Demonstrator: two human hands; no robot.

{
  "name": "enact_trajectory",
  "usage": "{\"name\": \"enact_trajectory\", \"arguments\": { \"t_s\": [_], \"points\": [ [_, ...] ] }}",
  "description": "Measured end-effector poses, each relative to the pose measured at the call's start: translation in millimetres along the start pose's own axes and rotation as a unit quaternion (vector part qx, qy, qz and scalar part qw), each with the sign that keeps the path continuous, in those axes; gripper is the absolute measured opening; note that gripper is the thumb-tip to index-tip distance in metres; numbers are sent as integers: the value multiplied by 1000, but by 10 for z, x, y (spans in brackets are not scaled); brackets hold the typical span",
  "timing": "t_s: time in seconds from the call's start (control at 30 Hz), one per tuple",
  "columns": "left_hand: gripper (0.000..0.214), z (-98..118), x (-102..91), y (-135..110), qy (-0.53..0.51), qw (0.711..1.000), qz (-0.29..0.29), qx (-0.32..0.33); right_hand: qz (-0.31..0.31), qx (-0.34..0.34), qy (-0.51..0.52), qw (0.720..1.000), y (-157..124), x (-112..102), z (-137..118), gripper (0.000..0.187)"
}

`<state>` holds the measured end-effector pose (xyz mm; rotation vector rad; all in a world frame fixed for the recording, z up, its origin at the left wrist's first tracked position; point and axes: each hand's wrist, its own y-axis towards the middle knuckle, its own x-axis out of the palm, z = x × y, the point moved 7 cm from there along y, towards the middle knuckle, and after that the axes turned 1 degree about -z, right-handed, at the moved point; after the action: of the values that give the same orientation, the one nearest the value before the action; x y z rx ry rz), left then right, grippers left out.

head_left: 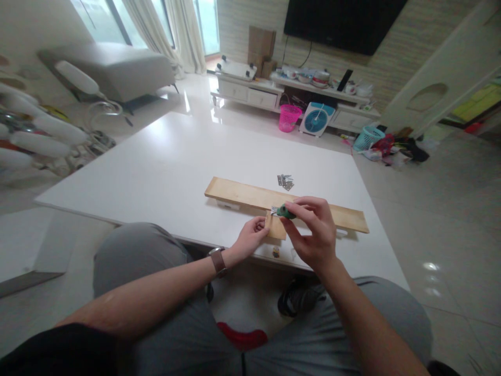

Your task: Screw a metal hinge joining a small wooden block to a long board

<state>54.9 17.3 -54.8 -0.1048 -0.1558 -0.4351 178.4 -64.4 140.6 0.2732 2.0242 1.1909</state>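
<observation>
A long pale wooden board (pixel 242 195) lies across the near part of a white table (pixel 172 167). A short wooden piece (pixel 277 230) juts from it toward me. My left hand (pixel 250 238) is closed in a pinch on that short piece's left edge. My right hand (pixel 313 230) is closed around a green-handled screwdriver (pixel 285 211), whose metal tip points left over the joint between the two pieces. A few small metal hinges (pixel 285 181) lie on the table just beyond the board.
My knees in grey trousers sit under the table's near edge. A grey sofa (pixel 113 68) stands at the back left, a TV cabinet (pixel 289 89) with a pink basket (pixel 289 117) and a fan (pixel 318 119) at the back. Clutter lies on the floor at the right.
</observation>
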Motion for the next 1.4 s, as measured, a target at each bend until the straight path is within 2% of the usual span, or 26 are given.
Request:
{"name": "enact_trajectory", "arguments": {
  "t_s": [0.2,0.47,0.8,0.93,1.03,1.23,1.4],
  "points": [
    [35,-15,-1,3,-4,1000,-5,1,-33,-9,25,999,42,12,-51,61],
    [33,15,-1,-1,3,1000,1,0,0,-7,-16,1000,24,-4,-16,54],
    [37,-2,4,-2,-6,1000,-1,-3,-13,-23,8,1000,67,-5,-77,64],
    [37,-13,14,-1,-2,1000,-7,1,8,-14,-18,1000,26,-14,-34,56],
    [35,-15,11,0,3,1000,-6,4,1,0,-8,1000,9,-7,-11,52],
    [32,-36,2,9,-10,1000,-1,-5,-31,-14,24,999,50,6,-52,63],
    [30,-21,3,7,-6,1000,1,-3,-12,-9,-1,1000,29,6,-26,62]
  ]
}}
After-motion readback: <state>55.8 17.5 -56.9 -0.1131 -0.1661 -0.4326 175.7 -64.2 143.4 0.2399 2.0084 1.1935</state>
